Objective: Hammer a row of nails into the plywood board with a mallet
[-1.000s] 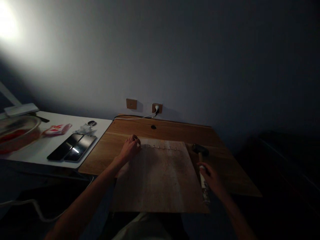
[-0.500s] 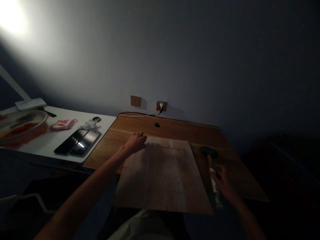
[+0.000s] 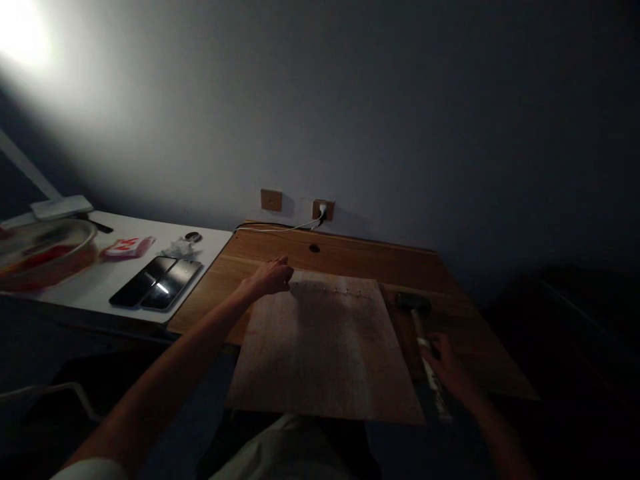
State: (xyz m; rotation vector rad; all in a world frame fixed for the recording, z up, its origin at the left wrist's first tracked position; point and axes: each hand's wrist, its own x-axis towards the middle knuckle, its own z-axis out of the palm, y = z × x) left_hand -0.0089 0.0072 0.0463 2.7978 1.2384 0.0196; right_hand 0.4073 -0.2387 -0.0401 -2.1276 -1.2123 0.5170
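A thin wooden board [image 3: 330, 360] lies on the brown wooden table, its near edge over my lap. Along the board's far edge stands a row of several small nails [image 3: 347, 291]. My left hand [image 3: 273, 276] is closed at the board's far left corner, to the left of that row. Whatever its fingertips hold is too small and dark to make out. To the right of the board, my right hand [image 3: 447, 363] grips the pale handle of a mallet [image 3: 413, 303], whose dark head is over the table.
On the white table [image 3: 215, 250] at left lie two phones [image 3: 165, 287], a red-and-white packet [image 3: 127, 248], crumpled clear plastic [image 3: 181, 249] and a large round tub [image 3: 55, 250]. A white plug [image 3: 323, 210] sits in the wall socket, with cables along the brown table's [image 3: 395, 257] back edge.
The mallet's head has swung slightly left and its handle is more slanted. My left hand has shifted very slightly at the corner, still closed.
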